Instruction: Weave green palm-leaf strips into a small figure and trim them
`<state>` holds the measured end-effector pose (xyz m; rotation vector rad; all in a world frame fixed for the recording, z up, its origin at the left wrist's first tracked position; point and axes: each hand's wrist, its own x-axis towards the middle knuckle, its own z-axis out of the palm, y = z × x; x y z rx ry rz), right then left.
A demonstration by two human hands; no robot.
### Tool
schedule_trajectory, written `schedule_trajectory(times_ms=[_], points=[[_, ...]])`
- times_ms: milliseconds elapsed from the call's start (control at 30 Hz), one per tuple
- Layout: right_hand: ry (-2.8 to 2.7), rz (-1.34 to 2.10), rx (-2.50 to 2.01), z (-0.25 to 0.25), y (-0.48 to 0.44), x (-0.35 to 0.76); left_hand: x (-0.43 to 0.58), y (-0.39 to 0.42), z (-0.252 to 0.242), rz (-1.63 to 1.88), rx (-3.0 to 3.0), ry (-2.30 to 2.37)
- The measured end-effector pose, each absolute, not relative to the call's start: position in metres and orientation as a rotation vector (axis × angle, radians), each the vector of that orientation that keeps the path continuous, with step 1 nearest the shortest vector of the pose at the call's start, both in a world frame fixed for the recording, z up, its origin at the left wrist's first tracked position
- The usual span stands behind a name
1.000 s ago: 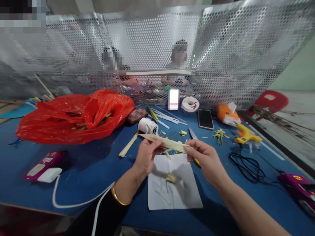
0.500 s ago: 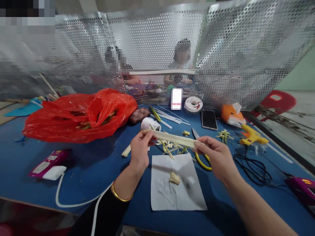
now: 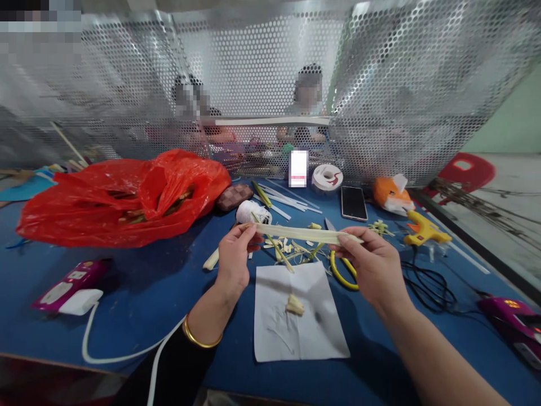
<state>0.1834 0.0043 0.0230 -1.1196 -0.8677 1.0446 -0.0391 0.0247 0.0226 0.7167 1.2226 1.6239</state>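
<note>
A flat, pale green-white strip (image 3: 296,233) that looks like plant leaf or husk is stretched between both hands above the table. My left hand (image 3: 234,256) pinches its left end between thumb and fingers. At the other end, my right hand (image 3: 372,262) grips it, with a short tip poking out past the thumb. Below lies a creased white paper sheet (image 3: 301,338) with a small pale yellow folded piece (image 3: 295,305) on it. Yellow-handled scissors (image 3: 343,272) lie beside my right hand, partly hidden by it. Pale cut scraps (image 3: 287,246) are scattered under the strip.
A red plastic bag (image 3: 97,197) fills the left side. White yarn (image 3: 252,212), a ribbon spool (image 3: 327,178), a phone (image 3: 354,203), a tissue pack (image 3: 391,193) and a yellow glue gun (image 3: 426,228) lie around. Behind stands a perforated metal screen (image 3: 257,67), with people beyond it.
My right hand has shifted its hold inward along the strip, so a tip now shows beyond the thumb. The whole view has shifted slightly; the left hand keeps its pinch.
</note>
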Motion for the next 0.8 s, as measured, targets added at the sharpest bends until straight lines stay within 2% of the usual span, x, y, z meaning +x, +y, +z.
schedule_trajectory(times_ms=[167, 367, 567, 700, 800], points=[[-0.834, 0.941, -1.053, 0.022, -0.002, 0.176, -0.038, 0.023, 0.021, 1.556, 0.571, 1.151], [-1.016, 1.036, -1.099, 0.008, -0.015, 0.154, -0.023, 0.011, 0.018, 1.013, 0.613, 0.939], [-1.506, 1.034, -1.164, 0.007, -0.026, 0.145, -0.025, 0.016, 0.02, 1.37, 0.45, 0.954], [-1.421, 0.839, -1.234, 0.009, -0.025, 0.149, -0.028, 0.016, 0.024, 1.345, 0.467, 0.869], [-1.334, 0.841, -1.262, 0.006, -0.024, 0.148, -0.027, 0.014, 0.025, 1.319, 0.468, 0.907]])
